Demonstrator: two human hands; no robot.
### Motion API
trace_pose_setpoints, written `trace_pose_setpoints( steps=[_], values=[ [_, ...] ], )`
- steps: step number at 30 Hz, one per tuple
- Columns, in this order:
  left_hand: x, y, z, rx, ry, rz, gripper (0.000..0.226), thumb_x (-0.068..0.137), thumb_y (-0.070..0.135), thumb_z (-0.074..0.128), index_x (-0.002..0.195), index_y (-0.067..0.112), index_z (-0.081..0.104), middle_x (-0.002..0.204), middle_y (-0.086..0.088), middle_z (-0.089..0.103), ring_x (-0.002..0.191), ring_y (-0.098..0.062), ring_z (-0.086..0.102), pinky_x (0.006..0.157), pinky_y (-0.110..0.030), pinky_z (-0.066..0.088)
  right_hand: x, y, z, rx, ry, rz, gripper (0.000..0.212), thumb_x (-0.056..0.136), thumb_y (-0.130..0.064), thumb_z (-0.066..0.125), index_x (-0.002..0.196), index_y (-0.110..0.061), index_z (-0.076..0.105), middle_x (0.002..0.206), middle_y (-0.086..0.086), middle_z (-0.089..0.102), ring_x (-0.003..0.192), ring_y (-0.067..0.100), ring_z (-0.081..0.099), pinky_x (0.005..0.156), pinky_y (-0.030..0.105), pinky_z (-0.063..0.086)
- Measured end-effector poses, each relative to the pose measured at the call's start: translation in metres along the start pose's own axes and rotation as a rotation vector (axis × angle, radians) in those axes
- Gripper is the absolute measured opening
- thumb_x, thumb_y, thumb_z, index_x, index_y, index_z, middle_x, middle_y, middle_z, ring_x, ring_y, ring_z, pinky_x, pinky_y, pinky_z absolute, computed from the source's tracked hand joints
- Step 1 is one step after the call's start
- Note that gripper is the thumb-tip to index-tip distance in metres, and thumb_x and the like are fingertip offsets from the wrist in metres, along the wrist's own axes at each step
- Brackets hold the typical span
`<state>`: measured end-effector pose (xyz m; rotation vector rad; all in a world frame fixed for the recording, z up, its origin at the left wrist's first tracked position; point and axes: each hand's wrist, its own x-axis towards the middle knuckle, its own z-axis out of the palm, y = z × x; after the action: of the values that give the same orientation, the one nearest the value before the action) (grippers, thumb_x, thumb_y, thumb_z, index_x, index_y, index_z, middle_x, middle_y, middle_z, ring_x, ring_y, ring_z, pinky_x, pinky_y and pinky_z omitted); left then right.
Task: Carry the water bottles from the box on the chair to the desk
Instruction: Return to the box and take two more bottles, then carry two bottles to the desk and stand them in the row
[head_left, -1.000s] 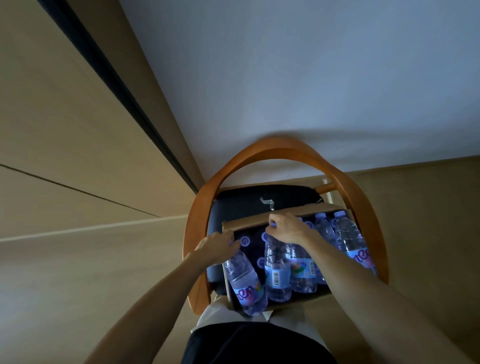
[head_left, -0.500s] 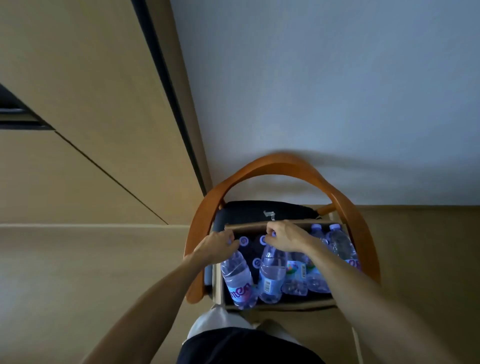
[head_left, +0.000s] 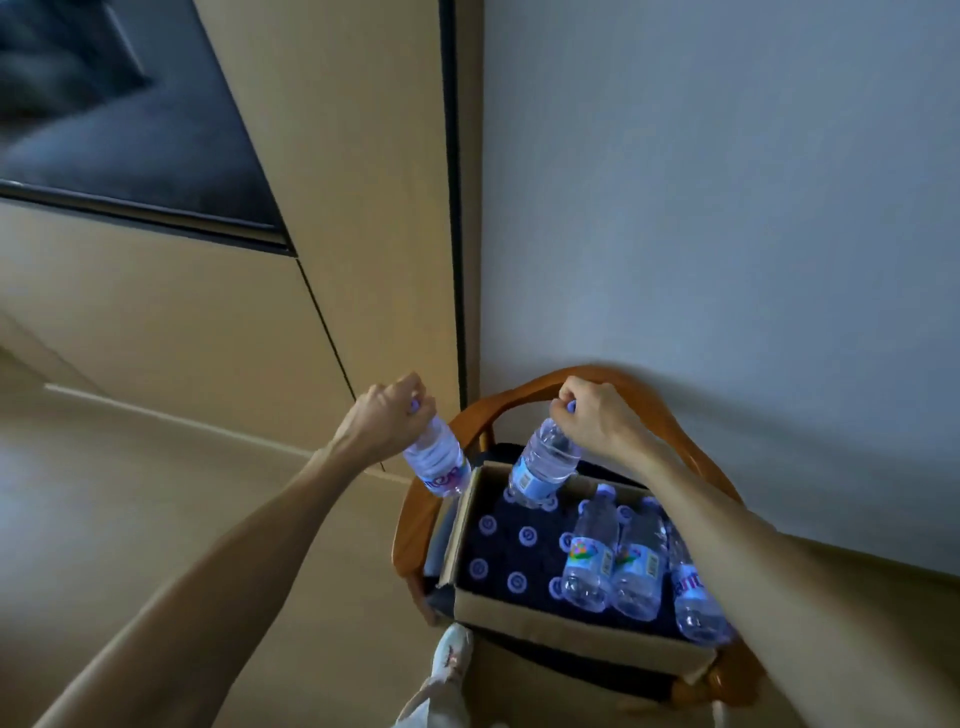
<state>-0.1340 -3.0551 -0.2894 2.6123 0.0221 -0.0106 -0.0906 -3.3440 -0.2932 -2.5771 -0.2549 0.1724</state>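
An open cardboard box (head_left: 566, 626) sits on a wooden chair (head_left: 410, 525) with a dark seat. My left hand (head_left: 384, 415) grips a clear water bottle (head_left: 436, 462) by its cap, hanging in the air just left of the box. My right hand (head_left: 597, 415) holds a second water bottle (head_left: 543, 465) by the cap, above the box's far edge. Three bottles (head_left: 592, 556) lie on their sides at the right of the box, on top of several upright bottles whose lilac caps (head_left: 527, 535) show.
A pale wall (head_left: 727, 208) stands behind the chair. A tan wooden panel (head_left: 337, 182) with a dark vertical gap fills the left, with a dark recess (head_left: 114, 114) at upper left. My foot in a light shoe (head_left: 452, 654) is by the box's near corner.
Both hands have lifted out of the box, each with a bottle held by its cap. The view has swung, so the chair now sits lower right.
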Motion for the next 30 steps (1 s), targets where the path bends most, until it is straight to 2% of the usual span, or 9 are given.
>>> trace_pose_setpoints(
  steps=[5,8,11,15,19,22,24,27,30],
  values=[
    [-0.018,-0.009,-0.097,0.007,0.247,-0.053,0.017,0.088,0.044,0.049,0.089,0.027,0.054,0.073,-0.004,0.065,0.072,-0.030,0.059,0.062,-0.029,0.043,0.031,-0.076,-0.035,-0.006,0.113,-0.145,0.016,0.088,-0.023,0.053,0.075,-0.014,0.053,0.069,0.004,0.059,0.066,0.025,0.054,0.060,0.029,0.043],
    [-0.032,-0.019,-0.159,0.022,0.408,-0.078,0.019,0.088,0.041,0.050,0.088,0.023,0.059,0.075,-0.007,0.067,0.070,-0.030,0.061,0.061,-0.029,0.047,0.049,-0.133,-0.049,0.066,0.153,-0.228,0.016,0.086,-0.022,0.054,0.072,-0.014,0.054,0.064,-0.001,0.057,0.065,0.023,0.054,0.059,0.028,0.040],
    [-0.048,-0.034,-0.219,0.072,0.566,-0.113,0.019,0.088,0.038,0.052,0.085,0.022,0.061,0.077,-0.011,0.068,0.074,-0.034,0.060,0.067,-0.033,0.051,0.065,-0.197,-0.057,0.113,0.177,-0.322,0.015,0.084,-0.024,0.053,0.072,-0.015,0.054,0.063,-0.003,0.059,0.063,0.017,0.054,0.056,0.028,0.040],
    [-0.075,-0.070,-0.297,0.138,0.731,-0.179,0.024,0.089,0.042,0.050,0.082,0.023,0.062,0.079,-0.009,0.069,0.074,-0.033,0.059,0.067,-0.031,0.045,0.082,-0.296,-0.055,0.098,0.186,-0.486,0.016,0.085,-0.025,0.053,0.077,-0.013,0.059,0.066,-0.002,0.061,0.067,0.025,0.057,0.059,0.029,0.044],
    [-0.108,-0.117,-0.370,0.157,0.858,-0.194,0.030,0.090,0.043,0.050,0.081,0.020,0.066,0.074,-0.005,0.068,0.071,-0.026,0.061,0.066,-0.032,0.050,0.091,-0.399,-0.038,0.102,0.226,-0.632,0.014,0.083,-0.023,0.055,0.076,-0.011,0.059,0.067,0.000,0.060,0.069,0.028,0.054,0.061,0.029,0.040],
    [-0.130,-0.156,-0.420,0.183,0.944,-0.205,0.031,0.092,0.041,0.051,0.076,0.018,0.064,0.064,0.001,0.062,0.061,-0.018,0.057,0.054,-0.025,0.040,0.098,-0.475,-0.020,0.152,0.237,-0.699,0.014,0.083,-0.023,0.054,0.075,-0.013,0.059,0.064,-0.003,0.059,0.068,0.027,0.054,0.062,0.027,0.040],
    [-0.144,-0.182,-0.450,0.196,0.973,-0.224,0.030,0.093,0.039,0.051,0.074,0.019,0.061,0.060,0.007,0.058,0.057,-0.011,0.055,0.052,-0.022,0.038,0.103,-0.524,-0.006,0.185,0.240,-0.751,0.014,0.083,-0.024,0.055,0.074,-0.013,0.059,0.062,-0.006,0.058,0.069,0.027,0.055,0.064,0.026,0.039],
    [-0.163,-0.221,-0.491,0.228,1.009,-0.267,0.027,0.094,0.035,0.051,0.077,0.017,0.061,0.066,0.000,0.061,0.059,-0.015,0.058,0.056,-0.024,0.044,0.110,-0.593,0.015,0.216,0.234,-0.809,0.014,0.084,-0.026,0.054,0.074,-0.017,0.057,0.062,-0.010,0.055,0.071,0.026,0.053,0.066,0.026,0.039],
    [-0.180,-0.257,-0.524,0.265,1.064,-0.310,0.026,0.096,0.033,0.051,0.079,0.015,0.059,0.068,-0.001,0.060,0.057,-0.012,0.054,0.052,-0.018,0.040,0.117,-0.655,0.037,0.234,0.221,-0.866,0.016,0.087,-0.025,0.053,0.075,-0.015,0.057,0.062,-0.010,0.052,0.072,0.025,0.051,0.066,0.026,0.037]
  ],
)
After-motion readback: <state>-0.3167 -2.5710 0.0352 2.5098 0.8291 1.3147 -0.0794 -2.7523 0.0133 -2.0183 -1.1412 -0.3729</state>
